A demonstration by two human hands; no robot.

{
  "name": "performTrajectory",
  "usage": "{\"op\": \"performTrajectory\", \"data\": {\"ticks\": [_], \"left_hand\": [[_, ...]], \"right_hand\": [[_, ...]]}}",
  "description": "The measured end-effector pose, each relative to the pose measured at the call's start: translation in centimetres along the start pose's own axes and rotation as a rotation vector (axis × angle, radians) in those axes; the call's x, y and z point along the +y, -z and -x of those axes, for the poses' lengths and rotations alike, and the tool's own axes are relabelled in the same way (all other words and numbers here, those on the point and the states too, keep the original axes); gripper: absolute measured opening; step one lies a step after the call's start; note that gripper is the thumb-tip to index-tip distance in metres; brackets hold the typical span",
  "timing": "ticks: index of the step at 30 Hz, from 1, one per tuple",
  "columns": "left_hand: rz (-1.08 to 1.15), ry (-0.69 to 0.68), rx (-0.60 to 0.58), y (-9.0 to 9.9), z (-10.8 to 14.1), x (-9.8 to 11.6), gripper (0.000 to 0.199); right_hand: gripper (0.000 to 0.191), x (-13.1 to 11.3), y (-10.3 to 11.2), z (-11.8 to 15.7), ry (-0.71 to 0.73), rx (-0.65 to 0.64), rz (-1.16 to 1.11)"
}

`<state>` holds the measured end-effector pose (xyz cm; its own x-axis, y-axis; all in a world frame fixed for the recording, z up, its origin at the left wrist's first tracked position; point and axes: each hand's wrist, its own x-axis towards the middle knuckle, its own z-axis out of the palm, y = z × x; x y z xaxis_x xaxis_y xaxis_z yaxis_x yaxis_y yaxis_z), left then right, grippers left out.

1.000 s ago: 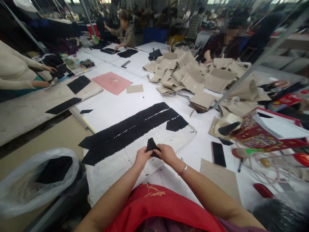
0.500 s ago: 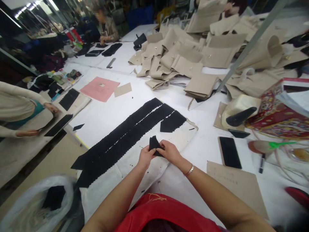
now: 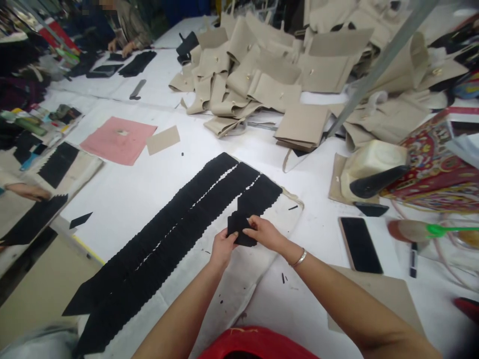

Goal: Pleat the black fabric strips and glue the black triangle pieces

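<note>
Between my two hands is a small black fabric piece [image 3: 241, 230], spread fairly flat. My left hand [image 3: 223, 245] pinches its left edge with the thumb on top. On the right side, my right hand [image 3: 262, 232] grips the same piece between thumb and fingers. Just beyond it lie long rows of overlapping black pieces [image 3: 179, 219] with jagged edges, running diagonally over a whitish cloth [image 3: 202, 279]. A shorter row of black pieces [image 3: 261, 193] ends right behind my hands.
Beige bag parts [image 3: 258, 75] are heaped at the back, near a slanted metal pole [image 3: 377, 70]. To the right are a phone [image 3: 360, 244], a cardboard sheet [image 3: 377, 294] and a patterned red box [image 3: 426, 164]. A pink sheet [image 3: 119, 139] lies left; a co-worker's hand [image 3: 30, 191] is at far left.
The black piece, folded and bunched before, is now opened out flatter between my hands. My view has shifted to the right, so the table's contents appear further left.
</note>
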<state>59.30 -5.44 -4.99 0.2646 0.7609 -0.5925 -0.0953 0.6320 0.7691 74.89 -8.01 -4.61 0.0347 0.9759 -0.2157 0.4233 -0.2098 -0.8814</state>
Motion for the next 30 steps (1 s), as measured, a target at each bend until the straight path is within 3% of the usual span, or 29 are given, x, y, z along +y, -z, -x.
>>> {"op": "performTrajectory", "data": {"ticks": [3, 5, 11, 19, 23, 30], "left_hand": [[-0.009, 0.002, 0.012, -0.3, -1.1, 0.1, 0.032], [-0.037, -0.01, 0.033, -0.5, -1.6, 0.3, 0.031], [-0.175, -0.094, 0.096, -1.0, -3.8, 0.6, 0.027], [-0.156, -0.055, 0.194, -1.6, -6.2, -0.4, 0.021], [-0.291, -0.043, 0.22, -1.5, -6.5, -0.3, 0.018], [-0.484, -0.053, 0.211, -1.6, -7.2, 0.4, 0.013]], "right_hand": [[0.021, 1.3, 0.4, -1.2, -0.049, -0.092, -0.139], [0.022, 1.7, 0.6, -1.8, -0.059, -0.072, -0.121], [0.018, 1.2, 1.9, -3.1, -0.028, 0.046, 0.124], [0.014, 1.3, 3.5, -5.2, -0.046, -0.075, 0.467], [0.02, 1.3, 3.3, -5.7, -0.023, -0.043, 0.65], [0.027, 1.8, 3.6, -6.8, -0.096, -0.102, 0.741]]}}
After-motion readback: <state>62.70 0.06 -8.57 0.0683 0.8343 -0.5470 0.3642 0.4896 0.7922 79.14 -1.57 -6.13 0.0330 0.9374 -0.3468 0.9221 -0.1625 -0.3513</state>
